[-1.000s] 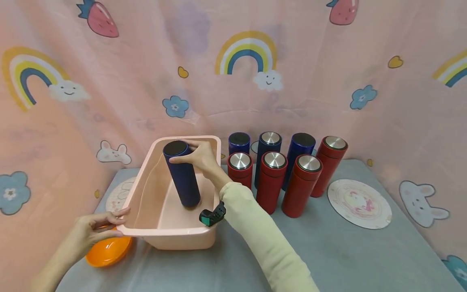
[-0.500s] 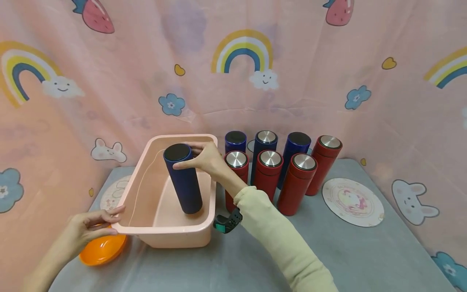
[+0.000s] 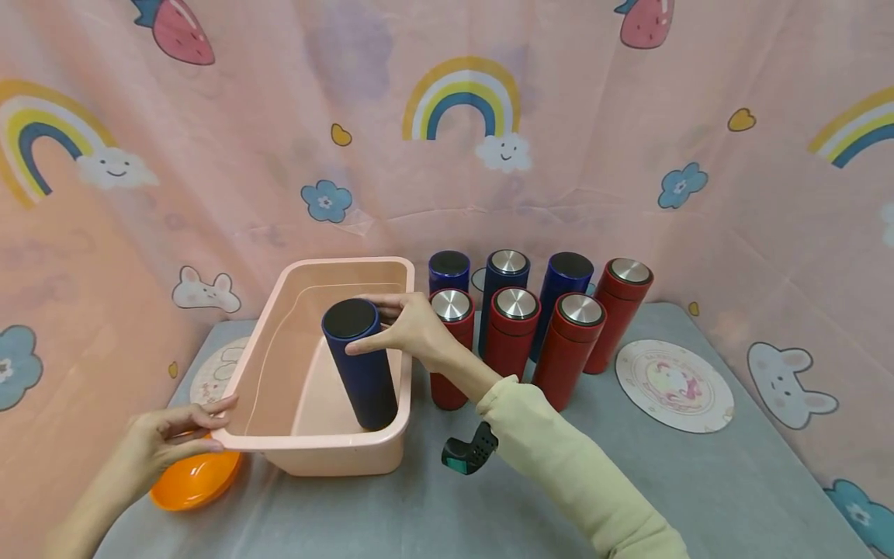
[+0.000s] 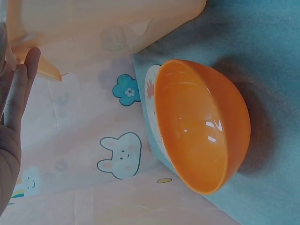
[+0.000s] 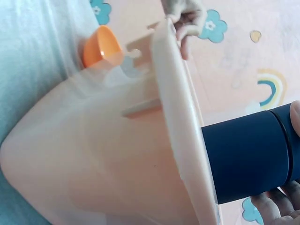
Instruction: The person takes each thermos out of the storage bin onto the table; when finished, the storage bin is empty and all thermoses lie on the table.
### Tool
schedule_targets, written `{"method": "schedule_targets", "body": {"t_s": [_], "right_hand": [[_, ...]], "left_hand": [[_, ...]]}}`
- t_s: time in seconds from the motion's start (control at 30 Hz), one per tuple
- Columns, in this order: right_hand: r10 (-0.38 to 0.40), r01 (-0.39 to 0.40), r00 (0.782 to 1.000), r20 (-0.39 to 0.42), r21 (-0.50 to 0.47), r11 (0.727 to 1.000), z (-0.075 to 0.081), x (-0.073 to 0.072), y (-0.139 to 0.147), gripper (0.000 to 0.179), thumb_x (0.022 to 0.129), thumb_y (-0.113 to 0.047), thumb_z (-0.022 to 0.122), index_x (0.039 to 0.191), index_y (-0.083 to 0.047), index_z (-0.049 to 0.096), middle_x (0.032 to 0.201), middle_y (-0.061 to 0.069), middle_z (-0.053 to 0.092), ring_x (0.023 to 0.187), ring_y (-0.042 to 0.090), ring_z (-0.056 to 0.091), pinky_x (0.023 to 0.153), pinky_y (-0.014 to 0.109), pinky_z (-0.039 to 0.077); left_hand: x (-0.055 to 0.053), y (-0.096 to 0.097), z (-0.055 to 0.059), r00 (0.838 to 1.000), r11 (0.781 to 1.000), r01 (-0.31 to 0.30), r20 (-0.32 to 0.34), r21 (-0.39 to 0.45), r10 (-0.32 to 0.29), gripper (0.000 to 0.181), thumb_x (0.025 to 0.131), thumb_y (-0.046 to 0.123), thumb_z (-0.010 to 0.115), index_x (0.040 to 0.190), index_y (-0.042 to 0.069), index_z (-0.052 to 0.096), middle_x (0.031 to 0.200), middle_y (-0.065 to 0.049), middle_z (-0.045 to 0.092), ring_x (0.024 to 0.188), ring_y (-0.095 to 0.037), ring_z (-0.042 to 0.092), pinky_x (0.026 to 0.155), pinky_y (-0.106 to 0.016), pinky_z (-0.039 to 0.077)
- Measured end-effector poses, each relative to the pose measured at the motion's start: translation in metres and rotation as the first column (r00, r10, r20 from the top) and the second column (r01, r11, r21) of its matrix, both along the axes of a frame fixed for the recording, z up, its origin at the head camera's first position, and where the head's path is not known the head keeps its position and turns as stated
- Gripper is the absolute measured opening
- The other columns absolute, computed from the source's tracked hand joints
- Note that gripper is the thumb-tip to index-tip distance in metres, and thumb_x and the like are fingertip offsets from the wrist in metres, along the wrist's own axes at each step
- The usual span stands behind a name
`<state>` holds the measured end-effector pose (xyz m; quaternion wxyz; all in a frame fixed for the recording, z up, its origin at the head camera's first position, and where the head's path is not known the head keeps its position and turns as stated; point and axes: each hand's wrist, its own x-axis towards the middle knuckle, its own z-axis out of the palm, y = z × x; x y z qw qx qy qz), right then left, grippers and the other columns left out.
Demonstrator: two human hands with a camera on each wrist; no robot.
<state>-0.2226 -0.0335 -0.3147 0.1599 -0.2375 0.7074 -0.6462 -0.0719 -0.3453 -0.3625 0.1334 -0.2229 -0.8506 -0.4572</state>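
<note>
In the head view my right hand point(image 3: 424, 332) grips a dark blue thermos point(image 3: 365, 380) near its black-topped lid, thumb on the near side. The thermos leans slightly inside a pale pink plastic tub point(image 3: 314, 443), by its near right corner; whether its base touches the floor I cannot tell. The right wrist view shows the same thermos point(image 5: 248, 157) rising past the tub's rim point(image 5: 180, 140). At the tub's near left corner, my left hand point(image 3: 157, 439) pinches the rim between thumb and fingers.
Right of the tub, several red thermoses point(image 3: 513, 334) and blue thermoses point(image 3: 559, 291) stand upright. A round patterned mat point(image 3: 674, 386) lies farther right. An orange bowl point(image 4: 206, 126) sits below my left hand, with another mat point(image 3: 218, 373) partly behind the tub.
My right hand has brought the blue thermos toward the tub's near right corner and lower in the view. My left hand keeps its hold on the rim. The head view has shifted slightly.
</note>
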Motion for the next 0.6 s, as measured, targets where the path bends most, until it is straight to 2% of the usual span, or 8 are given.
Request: {"method": "schedule_targets", "body": {"t_s": [0.37,0.6], "right_hand": [[0.053,-0.054,0.998,-0.039,-0.024,0.998,0.008,0.018,0.015,0.063,0.067,0.0,0.086,0.126,-0.005,0.062,0.115,0.008,0.068,0.109,0.015,0.063,0.093,0.032,0.052],[0.043,-0.044,0.999,-0.029,-0.024,0.999,0.013,0.027,0.022,0.064,0.067,0.001,0.086,0.126,-0.006,0.062,0.117,0.009,0.067,0.11,0.017,0.063,0.092,0.032,0.053]], "left_hand": [[-0.001,-0.001,0.0,1.0,1.0,0.016,-0.009,0.012,-0.016,0.036,0.061,-0.022,0.075,0.086,0.003,0.07,0.115,0.016,0.064,0.099,0.006,0.062,0.071,-0.015,0.055],[-0.001,-0.001,-0.002,1.0,1.0,0.019,-0.018,0.012,-0.018,0.037,0.06,-0.023,0.075,0.086,0.003,0.07,0.115,0.016,0.064,0.1,0.006,0.061,0.071,-0.014,0.054]]}}
